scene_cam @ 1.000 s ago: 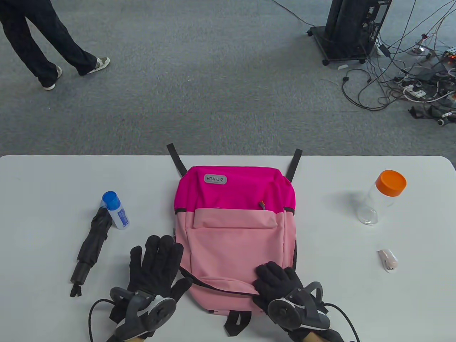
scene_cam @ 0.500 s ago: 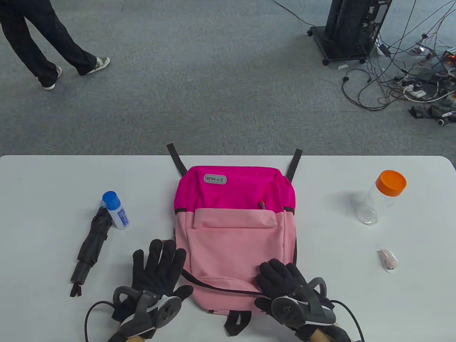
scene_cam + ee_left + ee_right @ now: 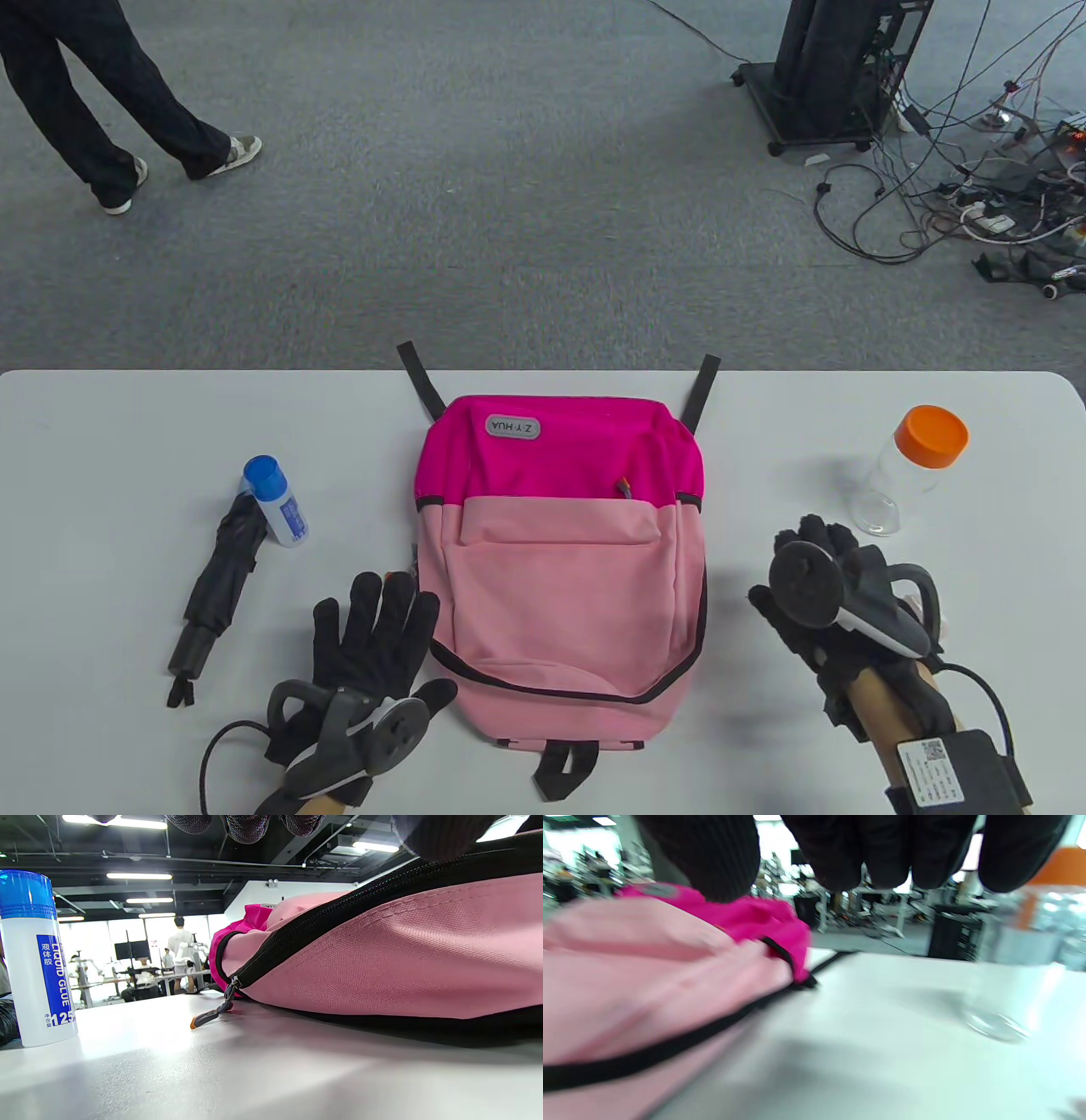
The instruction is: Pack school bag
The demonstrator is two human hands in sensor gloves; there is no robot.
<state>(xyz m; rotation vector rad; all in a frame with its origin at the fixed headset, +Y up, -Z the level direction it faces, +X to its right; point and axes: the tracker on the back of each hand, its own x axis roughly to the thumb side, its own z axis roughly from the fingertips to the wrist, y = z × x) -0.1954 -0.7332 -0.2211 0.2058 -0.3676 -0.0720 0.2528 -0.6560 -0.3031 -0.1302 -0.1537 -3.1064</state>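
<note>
**A:** Where was the bag?

**B:** The pink and magenta fabric backpack (image 3: 560, 560) lay flat in the middle of the white table (image 3: 110, 424), its black zipper running round the near end.

**A:** And the hands?

**B:** The left hand (image 3: 369, 645) lay flat on the table, fingers straight and spread, just beside the bag's left edge. The right hand (image 3: 827, 586) hovered right of the bag, near the clear plastic bottle with the orange cap (image 3: 912, 471). Its fingers hung loosely bent and held nothing.

**A:** Anything else lying about?

**B:** A white glue bottle with a blue cap (image 3: 276, 501) leaned against a folded black umbrella (image 3: 216, 586) on the left.
</note>
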